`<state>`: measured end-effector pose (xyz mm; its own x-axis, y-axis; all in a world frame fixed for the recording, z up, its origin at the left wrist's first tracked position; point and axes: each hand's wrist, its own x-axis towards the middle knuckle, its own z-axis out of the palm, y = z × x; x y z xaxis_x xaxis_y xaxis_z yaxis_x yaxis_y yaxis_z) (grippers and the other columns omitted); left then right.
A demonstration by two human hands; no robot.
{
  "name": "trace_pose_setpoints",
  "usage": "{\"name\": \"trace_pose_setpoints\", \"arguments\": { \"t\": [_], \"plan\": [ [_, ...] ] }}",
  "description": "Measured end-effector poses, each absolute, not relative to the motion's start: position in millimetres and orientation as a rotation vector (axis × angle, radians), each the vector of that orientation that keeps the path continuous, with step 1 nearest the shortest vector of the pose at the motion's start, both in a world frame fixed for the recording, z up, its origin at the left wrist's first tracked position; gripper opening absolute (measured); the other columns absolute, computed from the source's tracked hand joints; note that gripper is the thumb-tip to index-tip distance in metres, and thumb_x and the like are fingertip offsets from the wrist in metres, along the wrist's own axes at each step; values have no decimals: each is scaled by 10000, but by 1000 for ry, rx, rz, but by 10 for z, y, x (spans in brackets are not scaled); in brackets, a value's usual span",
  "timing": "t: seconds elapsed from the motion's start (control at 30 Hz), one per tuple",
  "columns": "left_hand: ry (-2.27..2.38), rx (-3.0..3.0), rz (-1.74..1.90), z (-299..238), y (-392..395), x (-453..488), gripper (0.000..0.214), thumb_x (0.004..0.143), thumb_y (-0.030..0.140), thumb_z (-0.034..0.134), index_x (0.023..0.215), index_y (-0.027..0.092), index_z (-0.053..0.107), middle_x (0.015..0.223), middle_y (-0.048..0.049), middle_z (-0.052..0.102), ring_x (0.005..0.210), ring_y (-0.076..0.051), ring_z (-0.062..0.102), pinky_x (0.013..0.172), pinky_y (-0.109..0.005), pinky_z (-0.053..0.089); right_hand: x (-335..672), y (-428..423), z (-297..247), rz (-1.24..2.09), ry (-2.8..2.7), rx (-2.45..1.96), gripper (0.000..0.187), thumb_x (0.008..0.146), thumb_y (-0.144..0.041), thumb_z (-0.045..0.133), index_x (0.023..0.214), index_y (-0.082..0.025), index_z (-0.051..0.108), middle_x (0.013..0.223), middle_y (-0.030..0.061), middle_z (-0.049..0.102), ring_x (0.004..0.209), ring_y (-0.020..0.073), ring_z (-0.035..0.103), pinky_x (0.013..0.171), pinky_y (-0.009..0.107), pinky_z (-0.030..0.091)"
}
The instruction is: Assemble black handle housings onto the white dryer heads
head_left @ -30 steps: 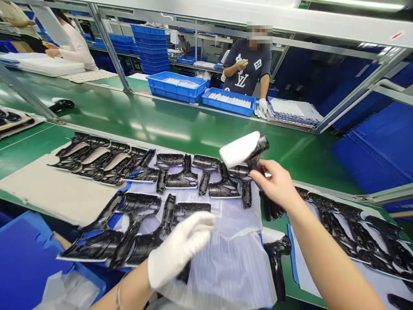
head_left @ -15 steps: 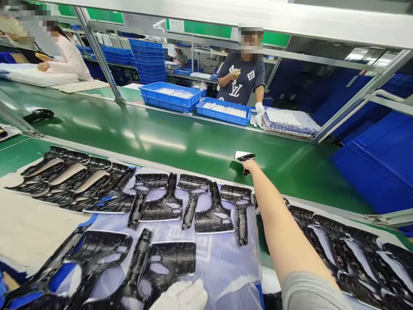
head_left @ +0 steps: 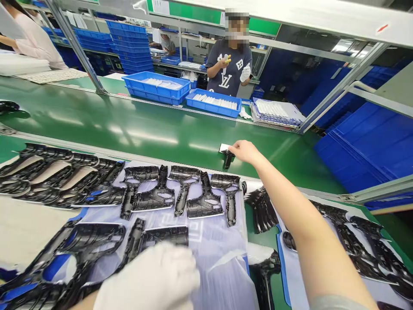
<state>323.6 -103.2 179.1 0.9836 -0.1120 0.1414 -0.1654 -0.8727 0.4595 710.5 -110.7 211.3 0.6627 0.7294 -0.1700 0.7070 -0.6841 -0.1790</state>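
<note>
My bare right hand point(head_left: 244, 150) reaches out over the green conveyor belt. Its fingers pinch the upper edge of a small black-and-white hair dryer housing point(head_left: 227, 160), handle towards me. Close to the camera is my left hand point(head_left: 161, 275) in a white glove, blurred and over the lower row of parts. Its fingers look bent, but whether they grip anything cannot be made out. Partly covered by the glove is a black housing shell point(head_left: 166, 236). Behind it, more black hair dryer shells point(head_left: 206, 202) lie in a row on a plastic-wrapped tray, inner sides up.
More shells lie on a tray at the right point(head_left: 348, 241), and curved black parts point(head_left: 263, 209) are stacked beside my right arm. Across the belt point(head_left: 142, 125) a co-worker point(head_left: 229, 64) stands behind blue bins point(head_left: 214, 103). Metal frame posts point(head_left: 77, 47) rise beyond the belt.
My view has shifted to the right. My right hand has moved to the right side of the housing on the belt. My left glove has come up over the shells. The co-worker has raised a gloved hand.
</note>
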Motion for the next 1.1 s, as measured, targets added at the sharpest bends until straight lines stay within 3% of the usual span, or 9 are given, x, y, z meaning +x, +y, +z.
{"name": "trace_pose_setpoints", "arguments": {
  "t": [0.17, 0.33, 0.5, 0.57, 0.67, 0.8, 0.87, 0.97, 1.1],
  "plan": [
    [-122, 2934, -7, 2131, -518, 4135, 233, 877, 252, 638, 1080, 170, 718, 1322, -182, 601, 1325, -394, 469, 1056, -544, 404, 6321, -1914, 2127, 508, -1375, -2781, 478, 944, -488, 601, 590, -168, 629, 681, 95, 688, 702, 223, 665, 710, 365, 519],
    [-120, 2924, -123, 1794, -475, 4839, 596, 511, 152, 923, 1077, 135, 736, 1494, -215, 479, 1474, -486, 217, 1190, -604, 164, 5960, -2199, 1708, 646, -1209, -2771, 308, 975, -429, 605, 845, -158, 673, 868, 38, 708, 815, 177, 672, 831, 387, 543],
    [-4, 2738, -57, 1925, -662, 4843, 254, 603, 19, 801, 808, 154, 736, 1326, -170, 643, 1487, -393, 253, 1225, -537, 50, 5983, -2134, 1403, 760, -847, -2561, 261, 993, -392, 597, 1059, -148, 660, 1047, 60, 689, 904, 192, 677, 823, 390, 571],
    [129, 2598, -1, 2090, -662, 4711, 125, 699, 51, 726, 763, 152, 693, 1127, -174, 717, 1378, -380, 437, 1209, -563, 110, 6012, -2128, 1367, 834, -693, -2407, 256, 997, -377, 596, 1092, -145, 649, 1032, 56, 687, 848, 177, 681, 761, 359, 587],
    [358, 2301, 36, 2271, -565, 4423, 101, 817, 247, 664, 803, 156, 622, 861, -141, 718, 1025, -362, 666, 1047, -627, 377, 6007, -2180, 1399, 905, -518, -2111, 259, 1005, -365, 587, 1128, -141, 630, 999, 48, 684, 789, 160, 681, 698, 326, 595],
    [484, 1791, 0, 2273, -480, 3960, 251, 891, 412, 568, 869, 166, 527, 770, -86, 676, 599, -209, 656, 659, -446, 584, 5857, -2358, 1529, 855, -401, -1723, 200, 990, -307, 588, 1101, -142, 608, 975, 40, 676, 743, 146, 664, 654, 293, 575],
    [496, 1569, 39, 2223, -533, 3739, 252, 892, 408, 583, 936, 184, 477, 849, -68, 665, 578, -154, 639, 618, -376, 588, 5732, -2485, 1594, 825, -367, -1554, 165, 910, -216, 607, 1063, -156, 585, 947, 34, 681, 698, 134, 647, 620, 266, 554],
    [500, 1343, 157, 2164, -715, 3472, 316, 890, 438, 616, 1027, 212, 443, 931, -43, 644, 603, -122, 641, 617, -333, 588, 5506, -2674, 1663, 835, -339, -1332, 337, 699, -167, 654, 1019, -195, 555, 926, 32, 701, 633, 132, 623, 535, 232, 511],
    [468, 1203, 340, 2082, -1018, 3264, 398, 845, 491, 689, 1044, 247, 447, 894, 8, 632, 619, -133, 666, 594, -304, 579, 5154, -2827, 1702, 886, -330, -1168, 338, 781, -486, 712, 926, -196, 615, 853, 38, 687, 511, 102, 519, 395, 197, 406]
  ]
}}
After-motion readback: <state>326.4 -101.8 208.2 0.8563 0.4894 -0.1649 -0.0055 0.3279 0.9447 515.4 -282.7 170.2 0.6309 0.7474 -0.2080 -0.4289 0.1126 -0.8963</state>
